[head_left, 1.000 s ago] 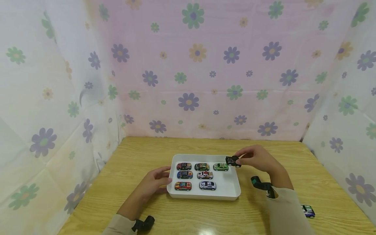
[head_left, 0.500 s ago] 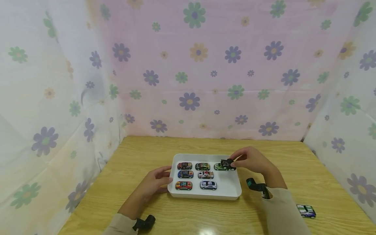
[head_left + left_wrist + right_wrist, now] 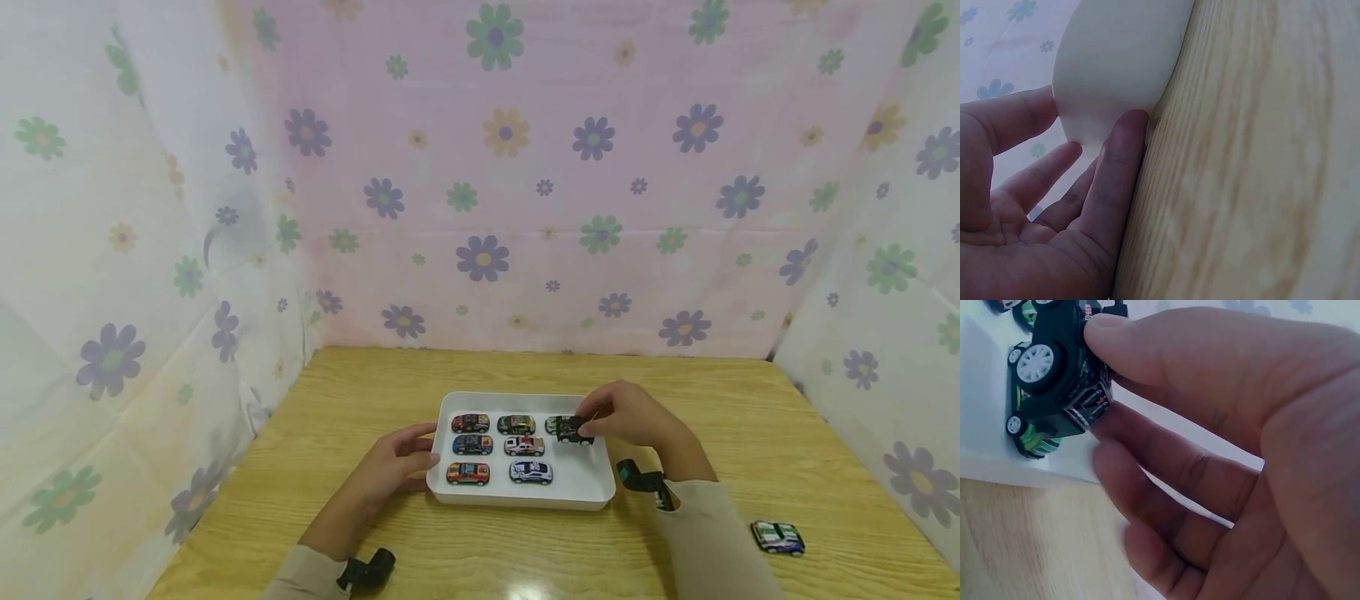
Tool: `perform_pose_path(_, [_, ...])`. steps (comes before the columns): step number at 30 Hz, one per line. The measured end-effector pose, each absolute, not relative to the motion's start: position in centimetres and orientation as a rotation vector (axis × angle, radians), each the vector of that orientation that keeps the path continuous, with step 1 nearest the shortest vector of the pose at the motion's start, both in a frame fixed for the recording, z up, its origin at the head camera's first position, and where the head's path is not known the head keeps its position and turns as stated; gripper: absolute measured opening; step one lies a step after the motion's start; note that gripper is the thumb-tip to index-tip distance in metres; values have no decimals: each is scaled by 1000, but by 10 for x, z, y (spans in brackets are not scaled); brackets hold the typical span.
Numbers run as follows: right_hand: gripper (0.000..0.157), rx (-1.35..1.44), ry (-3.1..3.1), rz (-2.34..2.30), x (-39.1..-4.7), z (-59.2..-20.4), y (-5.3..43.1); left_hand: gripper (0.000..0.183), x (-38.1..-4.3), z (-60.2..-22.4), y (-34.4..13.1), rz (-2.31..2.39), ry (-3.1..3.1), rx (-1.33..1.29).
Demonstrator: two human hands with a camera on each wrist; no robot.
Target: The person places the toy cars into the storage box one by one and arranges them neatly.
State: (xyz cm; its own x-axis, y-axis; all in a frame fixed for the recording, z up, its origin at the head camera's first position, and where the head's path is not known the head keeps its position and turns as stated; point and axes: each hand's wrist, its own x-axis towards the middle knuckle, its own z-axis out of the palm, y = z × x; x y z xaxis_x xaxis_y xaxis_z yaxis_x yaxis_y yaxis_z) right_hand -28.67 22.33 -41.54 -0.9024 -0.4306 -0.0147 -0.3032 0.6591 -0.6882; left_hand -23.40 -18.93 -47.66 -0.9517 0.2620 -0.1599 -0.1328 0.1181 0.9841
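In the head view, my right hand (image 3: 630,417) pinches a black toy truck (image 3: 575,430) between thumb and fingertips over the right side of a white tray (image 3: 577,483). The truck (image 3: 1054,369) partly hides a green toy car (image 3: 1038,444); whether the two touch, I cannot tell. At the tray's left end, my left hand (image 3: 390,462) rests its fingers on the outer wall. Seen from the left wrist, those fingers (image 3: 1116,162) lie against the white wall (image 3: 1122,56), low near the table. Several toy cars stand in rows inside, among them a white car (image 3: 531,472) and a red-and-yellow car (image 3: 468,473).
One white, green and purple toy car (image 3: 778,537) stands on the wooden table (image 3: 480,550) to the right of the right forearm. Flowered cloth (image 3: 525,167) hangs behind the table and at both sides. A black wrist mount (image 3: 645,479) sticks out from the right sleeve.
My right hand has moved left and slightly nearer with the black truck, from the tray's right rim to over the green car. The left hand and tray stay put.
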Motion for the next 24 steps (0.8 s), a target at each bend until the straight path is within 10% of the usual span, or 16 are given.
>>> perform_pose_path(24, [16,-634,2695,-959,-289,-427,216,60,-235,-477,-190,1906,2101,140])
